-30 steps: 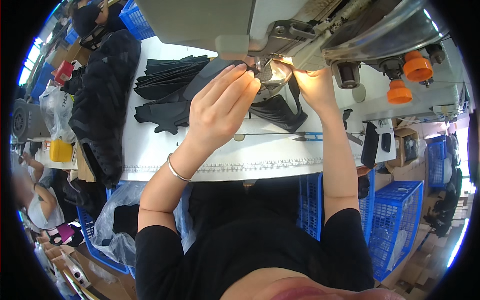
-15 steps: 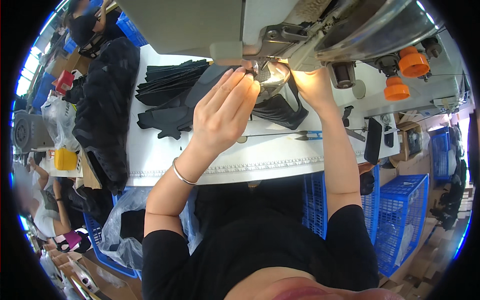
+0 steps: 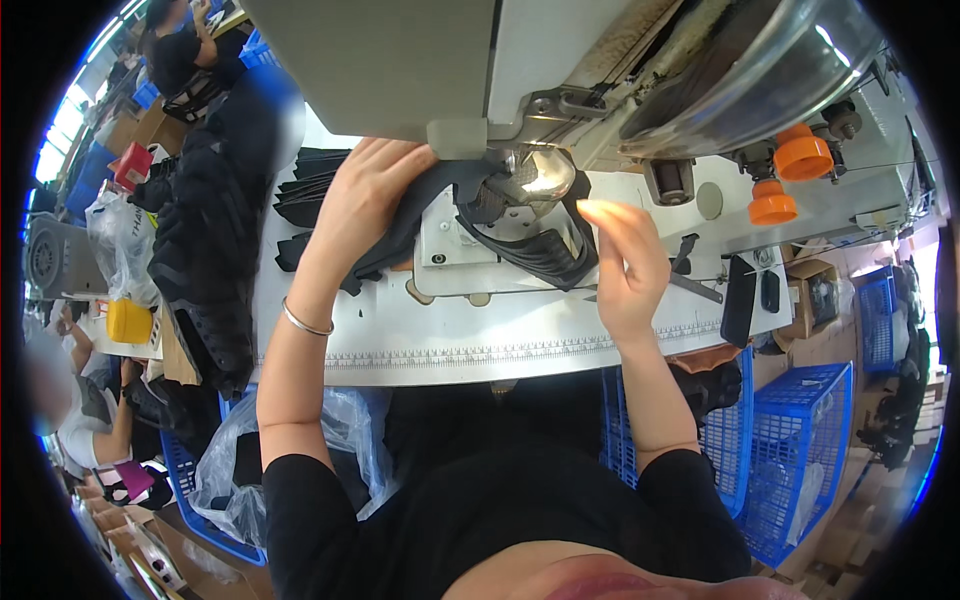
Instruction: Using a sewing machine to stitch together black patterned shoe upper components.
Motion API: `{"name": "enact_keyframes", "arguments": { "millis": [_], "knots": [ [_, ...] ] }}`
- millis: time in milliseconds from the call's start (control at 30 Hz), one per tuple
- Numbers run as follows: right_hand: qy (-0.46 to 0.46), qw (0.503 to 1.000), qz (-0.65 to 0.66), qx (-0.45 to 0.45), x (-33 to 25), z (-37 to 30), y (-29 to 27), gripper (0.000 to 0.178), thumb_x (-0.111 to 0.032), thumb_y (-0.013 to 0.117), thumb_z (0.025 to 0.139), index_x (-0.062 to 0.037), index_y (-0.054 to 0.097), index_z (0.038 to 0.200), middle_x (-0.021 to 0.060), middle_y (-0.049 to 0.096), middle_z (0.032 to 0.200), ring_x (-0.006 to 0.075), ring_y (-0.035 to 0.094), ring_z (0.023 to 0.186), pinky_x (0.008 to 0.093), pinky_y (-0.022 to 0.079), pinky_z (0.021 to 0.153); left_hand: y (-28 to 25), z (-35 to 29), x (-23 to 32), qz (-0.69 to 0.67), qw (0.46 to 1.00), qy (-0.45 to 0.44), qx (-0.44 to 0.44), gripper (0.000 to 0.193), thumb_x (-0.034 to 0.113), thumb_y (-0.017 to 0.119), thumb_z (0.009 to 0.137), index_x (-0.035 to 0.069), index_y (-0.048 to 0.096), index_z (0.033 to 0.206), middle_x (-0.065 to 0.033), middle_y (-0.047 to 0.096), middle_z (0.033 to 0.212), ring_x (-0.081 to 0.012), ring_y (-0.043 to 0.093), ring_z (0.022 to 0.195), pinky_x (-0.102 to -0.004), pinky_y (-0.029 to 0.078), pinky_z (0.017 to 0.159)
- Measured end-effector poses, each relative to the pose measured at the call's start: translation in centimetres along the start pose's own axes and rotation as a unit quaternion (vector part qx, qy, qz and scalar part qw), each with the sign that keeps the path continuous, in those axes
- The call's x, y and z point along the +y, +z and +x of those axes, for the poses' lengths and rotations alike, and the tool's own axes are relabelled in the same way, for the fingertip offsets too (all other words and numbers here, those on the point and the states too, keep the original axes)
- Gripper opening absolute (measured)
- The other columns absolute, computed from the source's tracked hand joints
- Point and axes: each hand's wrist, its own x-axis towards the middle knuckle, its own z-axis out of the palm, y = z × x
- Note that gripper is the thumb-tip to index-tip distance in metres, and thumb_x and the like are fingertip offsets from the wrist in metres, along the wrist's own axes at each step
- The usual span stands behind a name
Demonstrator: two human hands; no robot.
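My left hand [image 3: 365,195] lies with stretched fingers on a dark fabric piece [image 3: 420,205], left of the sewing machine's needle area. That piece runs toward the lit metal part [image 3: 545,180] under the sewing machine [image 3: 390,70]. In front of the metal part, a bunch of black fabric pieces [image 3: 545,255] hangs in a curve over the machine bed [image 3: 455,250]. To the right of this bunch, my right hand [image 3: 632,265] is raised, fingers straight and close together, the thumb apart; nothing shows in it. A stack of black cut pieces [image 3: 305,195] sits beyond my left wrist.
A ruler strip [image 3: 450,355] follows the white table's near edge. At right lie a black phone-like object [image 3: 738,300] and a metal ruler [image 3: 695,288]. Orange knobs [image 3: 803,155] jut from the machine. Blue crates [image 3: 800,450] stand below right; a black pile [image 3: 205,250] is at left.
My left hand has moved left, away from the needle area. My right hand has drawn back toward me from under the machine, uncovering the bunch of black pieces and the machine bed.
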Motion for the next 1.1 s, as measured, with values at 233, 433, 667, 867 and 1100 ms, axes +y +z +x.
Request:
{"name": "enact_keyframes", "arguments": {
  "millis": [233,433,667,867,1100],
  "knots": [
    [0.019,1.000,-0.002,-0.016,-1.5,-2.9,-1.2,0.031,0.007,0.064,0.086,-0.0028,0.077,0.113,0.0087,0.073,0.106,0.0276,0.066,0.102,0.0380,0.050,0.094,0.8,-0.2,1.2,-0.025,0.996,0.075,0.052,0.054,0.009,0.068,0.079,0.012,0.068,0.133,-0.0105,0.068,0.125,-0.0325,0.063,0.114,-0.0465,0.050,0.100],
    [0.011,0.990,-0.105,-0.096,-3.9,0.0,0.3,0.042,-0.009,0.067,0.093,-0.0070,0.066,0.134,0.0079,0.068,0.120,0.0252,0.061,0.113,0.0456,0.032,0.114,2.1,0.3,5.9,0.047,0.969,0.180,0.160,0.026,0.005,0.070,0.076,-0.003,0.076,0.100,-0.0142,0.072,0.109,-0.0309,0.072,0.109,-0.0442,0.061,0.100],
    [0.076,0.989,-0.034,-0.120,-2.1,2.3,0.3,0.042,-0.010,0.070,0.096,-0.0148,0.067,0.138,-0.0002,0.070,0.083,0.0145,0.060,0.073,0.0343,0.037,0.098,2.3,0.8,8.0,0.074,0.976,0.133,0.155,0.029,0.005,0.072,0.075,-0.005,0.075,0.102,-0.0154,0.073,0.104,-0.0328,0.074,0.103,-0.0439,0.064,0.092],
    [0.103,0.987,-0.001,-0.124,-1.9,2.3,0.3,0.041,-0.011,0.071,0.095,-0.0153,0.070,0.135,0.0009,0.075,0.091,0.0144,0.058,0.073,0.0318,0.038,0.095,2.7,0.7,7.9,0.084,0.973,0.129,0.173,0.025,0.003,0.071,0.075,-0.004,0.076,0.099,-0.0146,0.071,0.103,-0.0299,0.073,0.104,-0.0422,0.062,0.096],
    [0.124,0.984,0.010,-0.128,-2.2,2.2,0.5,0.041,-0.011,0.072,0.094,-0.0158,0.071,0.135,0.0027,0.075,0.092,0.0164,0.059,0.081,0.0333,0.042,0.094,3.2,0.5,7.4,0.075,0.972,0.122,0.185,0.025,0.003,0.072,0.074,-0.004,0.076,0.098,-0.0149,0.072,0.103,-0.0298,0.073,0.104,-0.0423,0.063,0.096]
  ]
}}
